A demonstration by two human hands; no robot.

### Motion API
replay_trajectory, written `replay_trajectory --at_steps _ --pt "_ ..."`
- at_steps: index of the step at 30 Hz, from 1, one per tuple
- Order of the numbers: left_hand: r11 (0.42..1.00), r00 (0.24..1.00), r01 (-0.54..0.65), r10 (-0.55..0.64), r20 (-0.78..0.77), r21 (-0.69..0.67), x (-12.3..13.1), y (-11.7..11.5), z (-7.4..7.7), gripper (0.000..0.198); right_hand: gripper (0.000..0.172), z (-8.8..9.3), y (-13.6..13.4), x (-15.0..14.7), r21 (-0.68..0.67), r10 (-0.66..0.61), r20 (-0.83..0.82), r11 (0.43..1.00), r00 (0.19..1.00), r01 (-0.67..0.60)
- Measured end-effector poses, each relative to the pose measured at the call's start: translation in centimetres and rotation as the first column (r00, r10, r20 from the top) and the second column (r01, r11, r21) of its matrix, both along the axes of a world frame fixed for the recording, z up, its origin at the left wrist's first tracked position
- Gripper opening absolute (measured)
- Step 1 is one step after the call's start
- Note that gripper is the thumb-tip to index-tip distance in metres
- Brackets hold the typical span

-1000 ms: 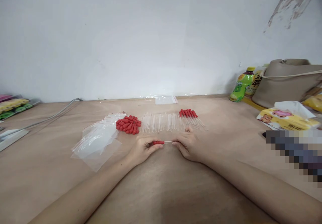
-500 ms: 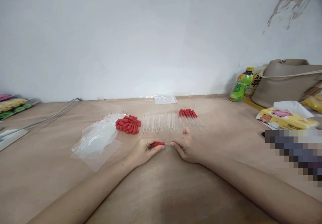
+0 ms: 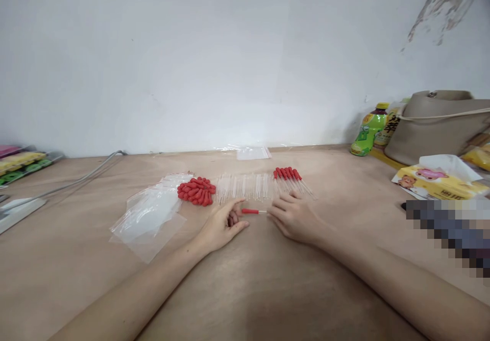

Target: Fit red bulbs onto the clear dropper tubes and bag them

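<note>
Between my hands is a dropper [image 3: 250,211] with a red rubber bulb and a thin clear tube. My right hand [image 3: 296,217] holds it by the tube, fingers closed, bulb pointing left. My left hand [image 3: 225,223] is open beside the bulb, thumb and forefinger apart, holding nothing. Beyond the hands lies a row of clear glass tubes [image 3: 244,185]. Left of that row sits a pile of red rubber bulbs [image 3: 197,191]. To its right, several droppers with red bulbs [image 3: 286,173] lie side by side, partly behind my right hand.
Clear zip bags [image 3: 153,216] are fanned out at the left, and another bag [image 3: 253,152] lies by the wall. On the right stand a green drink bottle [image 3: 369,130], a beige bag [image 3: 432,126] and a tissue pack [image 3: 436,181]. A grey cable [image 3: 84,177] crosses the table's left side.
My left hand has let go of the red bulb and opened. My right hand, still on the tube, has shifted slightly right and up the table with the dropper.
</note>
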State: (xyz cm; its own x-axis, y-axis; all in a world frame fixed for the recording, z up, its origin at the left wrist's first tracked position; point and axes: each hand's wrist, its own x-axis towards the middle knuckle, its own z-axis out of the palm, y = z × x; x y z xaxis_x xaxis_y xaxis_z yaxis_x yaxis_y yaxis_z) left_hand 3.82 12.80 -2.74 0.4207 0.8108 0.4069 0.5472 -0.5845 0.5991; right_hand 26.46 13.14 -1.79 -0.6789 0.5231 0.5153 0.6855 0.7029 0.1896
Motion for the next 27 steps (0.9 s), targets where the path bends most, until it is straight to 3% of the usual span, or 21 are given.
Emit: replay_trajectory --at_steps 3,7,9,12,17,23,27 --pt "0.999 1.000 0.018 -0.019 -0.012 -0.031 -0.1 0.1 -0.1 0.044 0.026 0.2 0.8 1.1 -0.130 -0.246 -0.189 0.966 0.950 0.225" --pt "0.999 0.994 0.047 -0.047 -0.098 -0.011 0.0 0.0 0.1 0.026 0.033 1.3 3.1 2.8 -0.441 -0.637 -0.327 0.756 0.698 0.483" --pt "0.999 0.993 0.047 -0.048 -0.111 -0.006 0.1 -0.1 0.2 0.022 0.035 1.8 4.4 3.5 -0.486 -0.727 -0.303 0.674 0.616 0.556" --pt "0.999 0.993 0.046 -0.047 -0.106 -0.011 0.1 0.0 0.1 0.022 0.035 2.0 6.2 3.8 -0.491 -0.775 -0.253 0.619 0.579 0.613" --pt "0.999 0.995 0.048 -0.049 -0.092 -0.008 0.1 0.1 -0.1 0.021 0.035 0.9 7.7 2.9 -0.509 -0.784 -0.215 0.598 0.582 0.619" --pt "0.998 0.994 0.055 -0.055 -0.092 -0.001 0.1 0.1 0.0 0.019 0.039 0.2 7.4 2.3 -0.506 -0.777 -0.164 0.595 0.607 0.624" --pt "0.998 0.993 0.055 -0.056 -0.100 -0.008 0.1 0.0 0.2 0.019 0.034 0.5 6.7 1.8 -0.462 -0.725 -0.201 0.663 0.659 0.589"
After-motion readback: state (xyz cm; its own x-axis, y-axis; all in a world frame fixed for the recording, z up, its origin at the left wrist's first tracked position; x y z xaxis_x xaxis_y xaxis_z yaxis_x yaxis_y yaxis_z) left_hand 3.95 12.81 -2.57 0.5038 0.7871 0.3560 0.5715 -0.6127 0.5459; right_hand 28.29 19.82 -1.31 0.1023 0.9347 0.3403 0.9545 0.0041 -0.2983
